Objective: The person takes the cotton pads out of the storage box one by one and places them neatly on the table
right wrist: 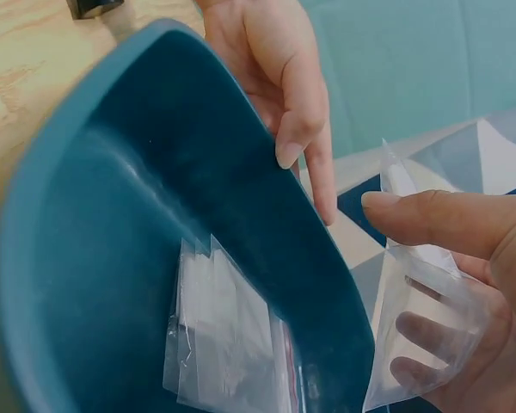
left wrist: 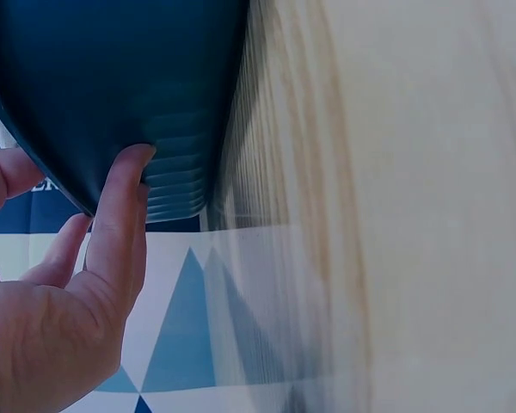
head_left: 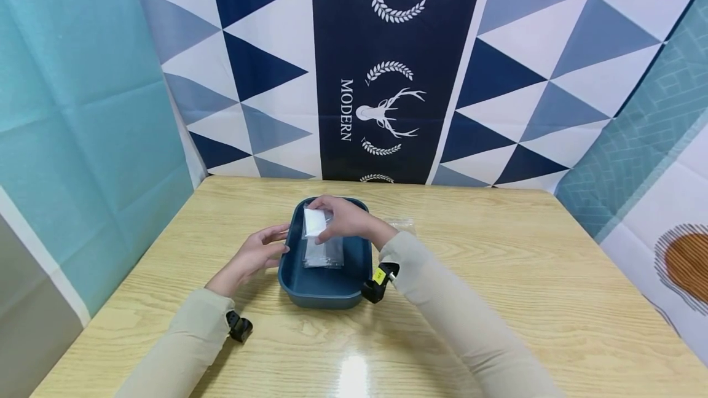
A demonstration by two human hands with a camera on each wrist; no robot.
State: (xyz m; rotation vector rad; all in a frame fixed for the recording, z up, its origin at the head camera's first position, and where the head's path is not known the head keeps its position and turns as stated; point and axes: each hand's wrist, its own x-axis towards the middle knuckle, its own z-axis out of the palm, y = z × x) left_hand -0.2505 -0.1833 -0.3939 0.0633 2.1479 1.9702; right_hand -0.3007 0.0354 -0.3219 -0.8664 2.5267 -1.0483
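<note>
A dark blue plastic bin stands on the table. My right hand is over it, pinching a small clear plastic bag with a whitish part between thumb and fingers. Several more clear bags lie in a stack on the bin's floor, partly behind the right hand in the head view. At the bin's left side, my left hand touches the rim and outer wall with extended fingers, as the left wrist view also shows.
On the wooden table, another clear plastic piece lies right of the bin, partly behind the right forearm. A patterned cloth hangs at the table's back edge, and a teal cloth hangs on the left.
</note>
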